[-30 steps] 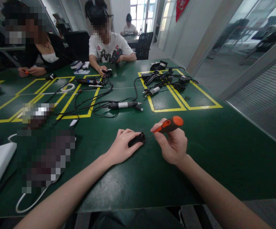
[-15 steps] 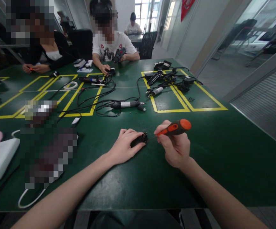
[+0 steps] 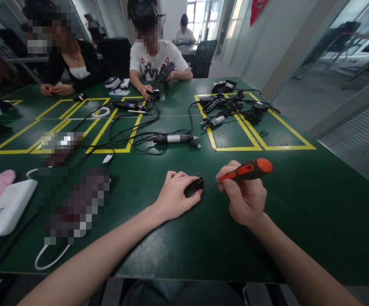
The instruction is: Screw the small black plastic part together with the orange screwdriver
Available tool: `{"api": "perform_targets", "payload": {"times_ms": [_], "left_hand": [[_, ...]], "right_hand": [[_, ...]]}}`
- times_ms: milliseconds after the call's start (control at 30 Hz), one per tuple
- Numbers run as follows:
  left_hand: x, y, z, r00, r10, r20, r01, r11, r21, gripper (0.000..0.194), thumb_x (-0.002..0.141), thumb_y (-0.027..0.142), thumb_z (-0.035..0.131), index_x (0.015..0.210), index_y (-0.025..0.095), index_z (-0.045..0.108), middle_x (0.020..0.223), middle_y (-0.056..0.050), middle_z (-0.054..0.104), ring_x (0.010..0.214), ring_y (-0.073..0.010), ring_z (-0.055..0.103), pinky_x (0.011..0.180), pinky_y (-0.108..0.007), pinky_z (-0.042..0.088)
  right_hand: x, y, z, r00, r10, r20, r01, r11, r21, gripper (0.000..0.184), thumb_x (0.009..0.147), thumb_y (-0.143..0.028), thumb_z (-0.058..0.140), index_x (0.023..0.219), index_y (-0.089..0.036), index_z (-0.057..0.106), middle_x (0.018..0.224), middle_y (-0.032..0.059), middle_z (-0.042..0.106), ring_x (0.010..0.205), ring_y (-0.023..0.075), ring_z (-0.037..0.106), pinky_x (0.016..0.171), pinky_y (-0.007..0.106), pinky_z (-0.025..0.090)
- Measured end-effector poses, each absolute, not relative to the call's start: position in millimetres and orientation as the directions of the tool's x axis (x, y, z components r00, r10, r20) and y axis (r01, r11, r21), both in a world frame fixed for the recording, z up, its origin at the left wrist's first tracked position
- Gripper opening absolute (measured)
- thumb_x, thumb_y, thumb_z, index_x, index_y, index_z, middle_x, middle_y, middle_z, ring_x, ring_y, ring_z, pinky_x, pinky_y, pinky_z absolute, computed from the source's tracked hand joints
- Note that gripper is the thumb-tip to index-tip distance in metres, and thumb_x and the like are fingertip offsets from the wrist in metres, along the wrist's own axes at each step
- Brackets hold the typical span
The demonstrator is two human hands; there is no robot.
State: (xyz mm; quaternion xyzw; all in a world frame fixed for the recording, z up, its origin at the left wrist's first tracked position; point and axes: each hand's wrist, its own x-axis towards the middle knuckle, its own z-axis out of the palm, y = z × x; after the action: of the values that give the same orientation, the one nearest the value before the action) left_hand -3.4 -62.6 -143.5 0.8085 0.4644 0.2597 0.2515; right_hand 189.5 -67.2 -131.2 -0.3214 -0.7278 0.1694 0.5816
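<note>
My left hand (image 3: 177, 196) is closed around a small black cylindrical part (image 3: 198, 183), pressing it against the green table (image 3: 184, 250). A round metal-rimmed opening shows at the part's right end; the fingers cover much of the rest. In my right hand (image 3: 246, 196) is a screwdriver with an orange and dark grey handle (image 3: 247, 170). Its thin shaft points left and slightly down toward the black part. Whether the tip touches the part I cannot tell.
Beyond my hands lies a grey and black electric screwdriver (image 3: 174, 139) with coiled cable. Several black tools and cables (image 3: 232, 105) lie in yellow-taped boxes at the back right. A white box (image 3: 10, 212) stands at left. A person (image 3: 160, 63) sits across the table.
The whole view has shifted, so the scene sits further right. My right hand and the screwdriver have drawn slightly away from the black part, which my left hand keeps holding.
</note>
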Motion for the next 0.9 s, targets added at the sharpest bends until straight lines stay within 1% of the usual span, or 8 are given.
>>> {"api": "perform_targets", "payload": {"times_ms": [167, 333, 667, 800, 900], "left_hand": [[-4.8, -61.9, -144.8, 0.452, 0.873, 0.184, 0.622, -0.456, 0.636, 0.019, 0.093, 0.032, 0.064, 0.106, 0.021, 0.073, 0.101, -0.004, 0.078, 0.096, -0.0224, 0.065, 0.096, -0.043, 0.038], [-5.9, -61.8, -145.7, 0.470, 0.863, 0.186, 0.617, -0.471, 0.630, 0.018, 0.095, 0.030, 0.062, 0.105, 0.020, 0.072, 0.102, -0.005, 0.078, 0.098, -0.0227, 0.065, 0.096, -0.043, 0.037], [-11.1, -60.9, -146.3, 0.513, 0.840, 0.175, 0.593, -0.495, 0.635, 0.018, 0.099, 0.031, 0.059, 0.108, 0.021, 0.071, 0.105, -0.004, 0.077, 0.101, -0.0227, 0.064, 0.094, -0.042, 0.037], [-12.8, -60.4, -146.8, 0.532, 0.827, 0.182, 0.573, -0.509, 0.643, 0.016, 0.099, 0.030, 0.059, 0.108, 0.020, 0.069, 0.107, -0.005, 0.076, 0.103, -0.0233, 0.064, 0.093, -0.041, 0.037], [-13.8, -60.2, -147.1, 0.545, 0.818, 0.183, 0.564, -0.519, 0.642, 0.016, 0.100, 0.030, 0.059, 0.108, 0.019, 0.069, 0.109, -0.006, 0.076, 0.105, -0.0235, 0.064, 0.093, -0.041, 0.037]], "right_hand": [[188.9, -66.2, -129.0, -0.099, 0.688, 0.719, 0.257, 0.715, -0.650, 0.013, 0.100, -0.022, 0.055, 0.097, -0.021, 0.067, 0.080, -0.0004, 0.063, 0.059, 0.0127, 0.058, 0.057, 0.028, 0.048], [188.7, -64.7, -124.7, -0.142, 0.723, 0.676, 0.212, 0.689, -0.693, 0.016, 0.102, -0.025, 0.052, 0.095, -0.020, 0.066, 0.072, -0.0023, 0.058, 0.054, 0.0114, 0.055, 0.051, 0.026, 0.045], [186.1, -62.5, -121.4, -0.157, 0.755, 0.636, 0.183, 0.655, -0.733, 0.017, 0.105, -0.030, 0.050, 0.096, -0.021, 0.062, 0.069, -0.0036, 0.055, 0.054, 0.0117, 0.054, 0.051, 0.026, 0.046], [186.5, -62.6, -121.2, -0.170, 0.764, 0.622, 0.158, 0.644, -0.748, 0.016, 0.105, -0.027, 0.050, 0.097, -0.021, 0.062, 0.068, -0.0047, 0.053, 0.055, 0.0111, 0.053, 0.052, 0.025, 0.046], [186.8, -63.5, -119.7, -0.189, 0.753, 0.631, 0.155, 0.657, -0.738, 0.014, 0.103, -0.023, 0.052, 0.097, -0.021, 0.064, 0.074, -0.0029, 0.058, 0.057, 0.0111, 0.054, 0.053, 0.025, 0.047]]}}
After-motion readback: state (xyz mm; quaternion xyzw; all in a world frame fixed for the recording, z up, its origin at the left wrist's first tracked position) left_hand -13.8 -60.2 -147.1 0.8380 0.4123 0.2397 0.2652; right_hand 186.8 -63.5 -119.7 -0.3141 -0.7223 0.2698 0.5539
